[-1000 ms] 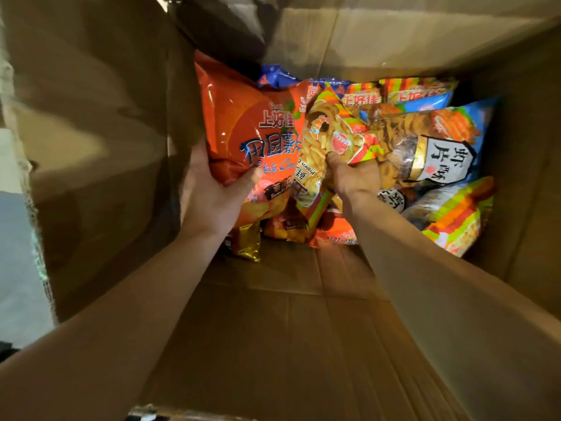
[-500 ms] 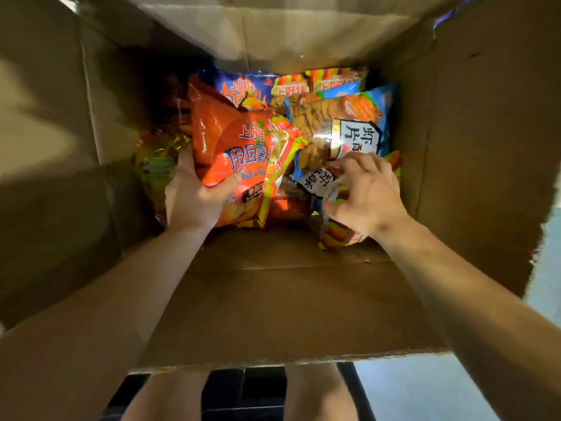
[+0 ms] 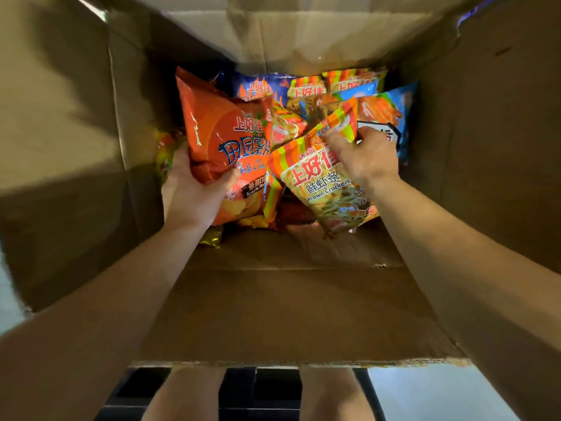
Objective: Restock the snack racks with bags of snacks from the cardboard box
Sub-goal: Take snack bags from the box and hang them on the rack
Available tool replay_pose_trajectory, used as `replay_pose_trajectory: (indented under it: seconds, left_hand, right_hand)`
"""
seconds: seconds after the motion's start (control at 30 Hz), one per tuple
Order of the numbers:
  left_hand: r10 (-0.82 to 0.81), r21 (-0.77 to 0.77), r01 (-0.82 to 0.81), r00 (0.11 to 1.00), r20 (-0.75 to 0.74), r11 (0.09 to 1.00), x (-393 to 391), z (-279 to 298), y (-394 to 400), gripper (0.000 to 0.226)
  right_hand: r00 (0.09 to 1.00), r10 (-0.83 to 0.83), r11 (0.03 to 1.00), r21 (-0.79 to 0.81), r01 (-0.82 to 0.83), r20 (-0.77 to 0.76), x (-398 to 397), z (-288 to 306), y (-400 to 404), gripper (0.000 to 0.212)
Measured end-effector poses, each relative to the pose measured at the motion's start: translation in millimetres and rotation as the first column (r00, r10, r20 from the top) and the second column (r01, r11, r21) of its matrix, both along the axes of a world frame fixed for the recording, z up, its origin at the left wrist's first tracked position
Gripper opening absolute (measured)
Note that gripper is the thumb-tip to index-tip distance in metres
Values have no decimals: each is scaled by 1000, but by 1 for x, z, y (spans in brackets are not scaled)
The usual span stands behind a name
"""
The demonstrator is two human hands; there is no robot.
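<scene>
Snack bags sit piled at the far end of the cardboard box (image 3: 303,299), and two are in hand. Left hand (image 3: 194,196) fingers curl round the lower edge of an orange potato-chip bag (image 3: 224,141), thumb across its front, tilting it up, likely to lift it clear. Right hand (image 3: 364,159) fingers pinch the top of a striped prawn-cracker bag (image 3: 321,183). Behind them lie blue bags (image 3: 391,107) and more striped ones.
</scene>
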State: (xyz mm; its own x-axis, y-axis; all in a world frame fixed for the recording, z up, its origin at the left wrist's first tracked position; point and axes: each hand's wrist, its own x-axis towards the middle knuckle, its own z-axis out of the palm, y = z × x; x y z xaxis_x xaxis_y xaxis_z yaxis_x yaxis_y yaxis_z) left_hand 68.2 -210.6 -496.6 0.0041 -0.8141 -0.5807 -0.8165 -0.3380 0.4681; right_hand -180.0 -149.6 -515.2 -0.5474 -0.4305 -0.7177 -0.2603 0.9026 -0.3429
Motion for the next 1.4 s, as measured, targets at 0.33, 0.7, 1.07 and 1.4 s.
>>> replay_pose_trajectory:
  seconds: [0.33,0.7,1.07,1.4]
  left_hand:
    - [50,58,-50,999,0,997,1,-15,8,77]
    - [108,84,-99,988,-111,992,16,61,-3,81]
    - [61,-38,-80,931,-359,996,81,312,-23,65]
    - [68,-108,-147,845,-530,983,205,436,16,55]
  right_hand:
    - [893,283,958,-63,-279,351,-22,-35,70,124]
    - [910,-154,984,-23,176,384,15,54,77,59]
    - [931,-230,892,-320,318,284,70,324,86,55]
    - [959,-152,797,-545,262,240,155,462,102,52]
